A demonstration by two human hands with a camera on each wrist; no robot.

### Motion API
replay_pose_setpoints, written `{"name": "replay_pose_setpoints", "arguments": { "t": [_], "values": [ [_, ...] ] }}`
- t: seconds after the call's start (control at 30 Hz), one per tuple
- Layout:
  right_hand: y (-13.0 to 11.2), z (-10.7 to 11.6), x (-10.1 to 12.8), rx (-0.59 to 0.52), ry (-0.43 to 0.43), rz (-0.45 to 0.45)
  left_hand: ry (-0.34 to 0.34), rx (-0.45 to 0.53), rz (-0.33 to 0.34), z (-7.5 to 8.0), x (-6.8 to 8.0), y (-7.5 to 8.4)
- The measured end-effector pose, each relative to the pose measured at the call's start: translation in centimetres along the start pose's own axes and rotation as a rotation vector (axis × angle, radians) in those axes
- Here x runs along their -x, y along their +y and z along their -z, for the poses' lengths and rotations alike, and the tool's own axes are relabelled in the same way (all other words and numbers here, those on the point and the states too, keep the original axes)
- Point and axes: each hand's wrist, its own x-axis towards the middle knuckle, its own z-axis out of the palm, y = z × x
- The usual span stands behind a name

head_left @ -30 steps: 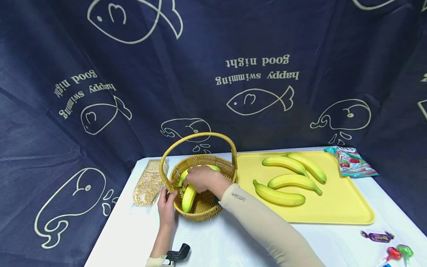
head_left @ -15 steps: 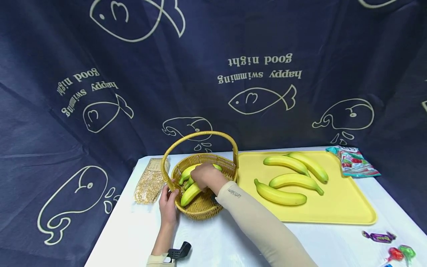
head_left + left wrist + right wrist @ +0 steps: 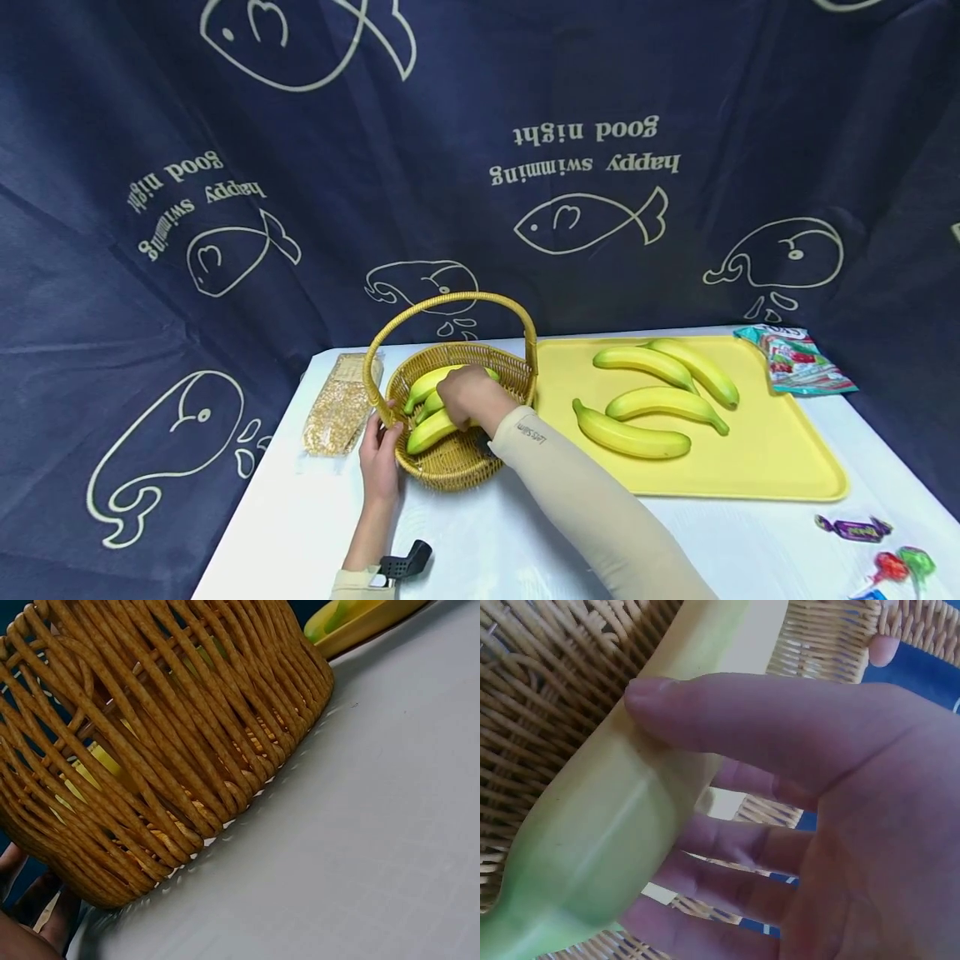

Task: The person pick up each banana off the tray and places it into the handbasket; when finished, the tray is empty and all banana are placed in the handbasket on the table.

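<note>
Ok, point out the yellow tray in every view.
Head: the yellow tray lies right of centre, lower half, beside the wicker basket.
Left wrist: what looks like its rim, top right corner.
Right wrist: not visible.
Shared landmark: the wicker basket, in all three.

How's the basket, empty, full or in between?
In between: the basket holds bananas, one gripped by the right hand, with bare weave showing beside them.

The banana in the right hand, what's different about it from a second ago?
The banana turned in the basket: its near end swung left and farther back, uncovering more of a second banana. The right hand shifted slightly right and still holds it. The left hand stayed at the basket's rim, and four bananas stayed on the tray.
</note>
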Motion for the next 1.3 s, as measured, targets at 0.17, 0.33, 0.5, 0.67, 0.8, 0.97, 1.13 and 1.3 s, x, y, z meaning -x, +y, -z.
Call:
{"name": "replay_pose_setpoints", "arguments": {
  "t": [0.17, 0.33, 0.5, 0.67, 0.8, 0.97, 1.13, 1.3],
  "values": [
    [0.4, -0.3, 0.0, 0.007, -0.003, -0.023, -0.006, -0.031, 0.001, -0.2, 0.0, -0.3],
    [0.1, -0.3, -0.1, -0.035, 0.025, 0.042, 0.003, -0.015, -0.009, 0.0, -0.2, -0.2],
    [-0.5, -0.3, -0.4, -0.033, 0.027, 0.042, -0.01, -0.026, -0.012, 0.2, -0.3, -0.2],
    [-0.7, -0.4, -0.7, -0.034, 0.008, 0.023, 0.001, -0.048, -0.014, 0.1, -0.2, -0.2],
    [-0.6, -0.3, -0.7, -0.041, 0.005, 0.03, 0.007, -0.055, -0.007, 0.0, -0.1, -0.3],
    [0.1, -0.4, -0.3, -0.106, 0.027, 0.046, 0.008, -0.054, -0.005, 0.1, 0.0, -0.3],
    [1.5, -0.3, 0.8, -0.232, 0.041, 0.092, -0.004, -0.043, -0.005, 0.2, 0.0, -0.1],
    [3.3, -0.1, 2.2, -0.281, 0.088, 0.152, -0.015, -0.009, 0.0, 0.4, -0.1, -0.1]
  ]
}}
